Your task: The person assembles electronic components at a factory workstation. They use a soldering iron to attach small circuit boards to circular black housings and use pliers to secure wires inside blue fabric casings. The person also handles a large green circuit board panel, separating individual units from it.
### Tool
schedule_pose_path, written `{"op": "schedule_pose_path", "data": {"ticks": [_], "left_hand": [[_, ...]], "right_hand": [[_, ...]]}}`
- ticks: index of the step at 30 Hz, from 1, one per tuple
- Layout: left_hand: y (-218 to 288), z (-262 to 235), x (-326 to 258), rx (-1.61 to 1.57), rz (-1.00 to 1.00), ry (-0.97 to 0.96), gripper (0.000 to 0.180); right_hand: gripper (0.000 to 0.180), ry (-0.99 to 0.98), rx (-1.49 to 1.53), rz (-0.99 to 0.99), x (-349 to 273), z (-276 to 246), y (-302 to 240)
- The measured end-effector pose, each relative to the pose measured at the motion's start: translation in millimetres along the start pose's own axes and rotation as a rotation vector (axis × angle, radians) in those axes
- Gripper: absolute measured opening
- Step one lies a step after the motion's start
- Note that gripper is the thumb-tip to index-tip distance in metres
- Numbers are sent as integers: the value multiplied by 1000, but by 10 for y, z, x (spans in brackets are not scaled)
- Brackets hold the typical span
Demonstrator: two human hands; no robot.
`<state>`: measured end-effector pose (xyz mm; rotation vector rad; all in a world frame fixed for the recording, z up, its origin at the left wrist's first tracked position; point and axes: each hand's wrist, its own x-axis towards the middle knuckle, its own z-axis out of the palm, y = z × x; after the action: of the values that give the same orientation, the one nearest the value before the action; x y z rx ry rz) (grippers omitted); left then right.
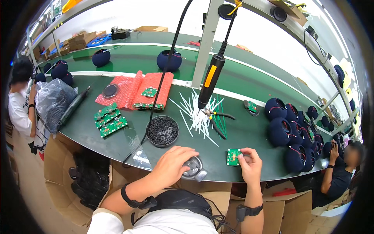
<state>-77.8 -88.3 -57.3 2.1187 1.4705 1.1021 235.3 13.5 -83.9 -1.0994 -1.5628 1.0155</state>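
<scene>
Near the table's front edge, my left hand (171, 167) grips a grey, rounded plastic part (193, 170) with a hollow face and a tab at its lower side. My right hand (251, 164) pinches a small green circuit board (233, 157) at its right edge, just above the tabletop. Between and beyond my hands lie a pile of white plastic strips (196, 119) and pliers (216, 119) with black handles. A round dish of small black screws (163, 130) stands beyond my left hand. An electric screwdriver (211, 80), black with an orange stripe, hangs above the strips.
More green boards (110, 119) lie left, near red bubble wrap (132, 91). Dark blue round housings (280, 130) crowd the right. A conveyor (132, 58) runs behind the bench. Open cartons (64, 187) stand below the front edge. A black cable crosses the view. People sit at both sides.
</scene>
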Motion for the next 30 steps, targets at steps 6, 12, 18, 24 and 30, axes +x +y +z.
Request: {"op": "schedule_pose_path", "data": {"ticks": [6,12,18,24,30], "left_hand": [[438,-15,-22,219,-172,-15,48],[171,183,-74,-64,83,-81,60],[476,130,71,-319,-74,55,45],[336,130,56,-595,-1,-29,27],[267,152,12,-589,67,57,22]], "right_hand": [[32,17,58,19,-16,-26,40],[35,-14,149,26,-75,45,-77],[37,-168,193,-59,-549,454,-481],[32,-505,558,-18,-617,413,-572],[30,-626,483,99,-542,404,-704]]}}
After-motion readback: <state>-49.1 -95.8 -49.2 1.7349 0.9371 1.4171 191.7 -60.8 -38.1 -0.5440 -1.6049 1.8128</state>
